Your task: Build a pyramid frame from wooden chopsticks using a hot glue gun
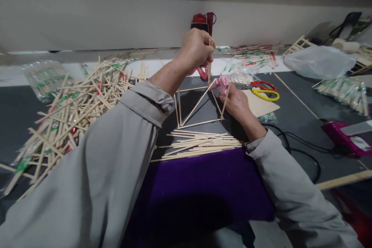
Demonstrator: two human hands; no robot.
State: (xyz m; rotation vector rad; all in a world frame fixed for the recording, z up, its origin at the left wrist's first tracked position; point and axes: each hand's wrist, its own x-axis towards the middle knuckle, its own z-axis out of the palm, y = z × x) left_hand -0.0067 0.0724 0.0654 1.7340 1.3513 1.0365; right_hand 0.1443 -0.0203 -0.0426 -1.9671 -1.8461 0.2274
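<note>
My left hand (199,48) pinches the upper end of an upright wooden chopstick (209,71) at the far side of a stick frame. The frame (200,123) has a base of joined chopsticks, with more sticks rising from its corners and one slanting across. My right hand (236,100) is wrapped round a pink hot glue gun (223,84), whose nozzle points left, close to the foot of the upright stick. My fingers hide part of the glue gun. In front of the frame lies a loose row of chopsticks (200,143).
A big heap of chopsticks (87,100), some wrapped, spreads across the left. Scissors (266,91) with red and yellow handles lie right of the glue gun. A magenta power strip (345,138), black cables (302,151) and a plastic bag (319,62) are further right. A red-capped bottle (199,18) stands behind.
</note>
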